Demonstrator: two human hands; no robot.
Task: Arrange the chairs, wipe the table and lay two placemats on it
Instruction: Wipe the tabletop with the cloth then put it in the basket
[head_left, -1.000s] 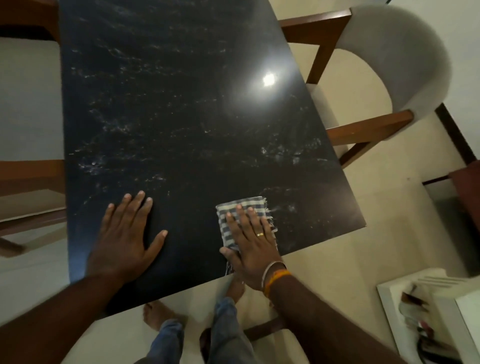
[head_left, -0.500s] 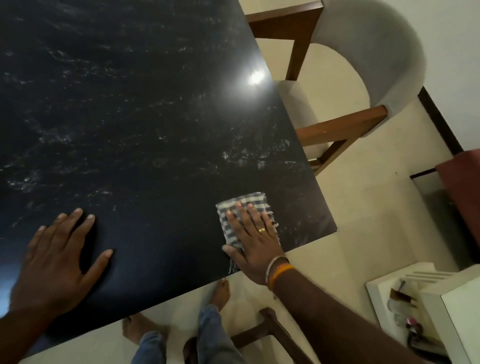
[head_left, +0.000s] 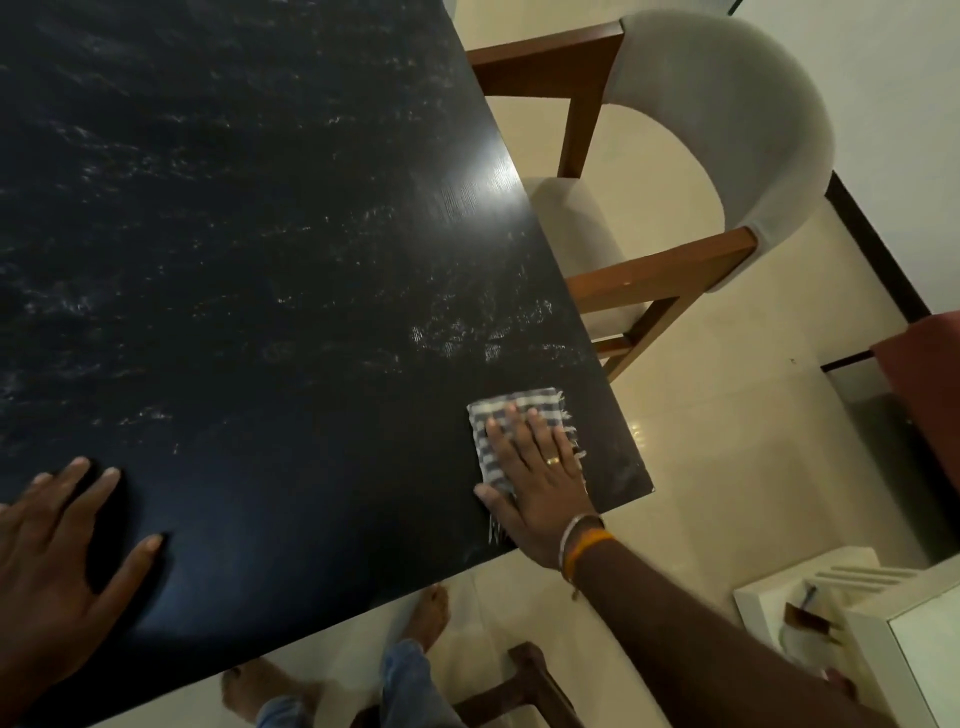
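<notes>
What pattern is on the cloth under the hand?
The cloth has a blue-grey and white check pattern with frayed edges, seen in the head view.

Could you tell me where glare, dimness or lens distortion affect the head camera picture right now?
Head view: a bright lamp reflection washes out the table near its right edge, beside the chair; the table's far left sinks into darkness, hiding its grain; the wide lens bows the table edges; the left hand is cut by the frame and stretched; the cloth under the right hand is sharp.
</notes>
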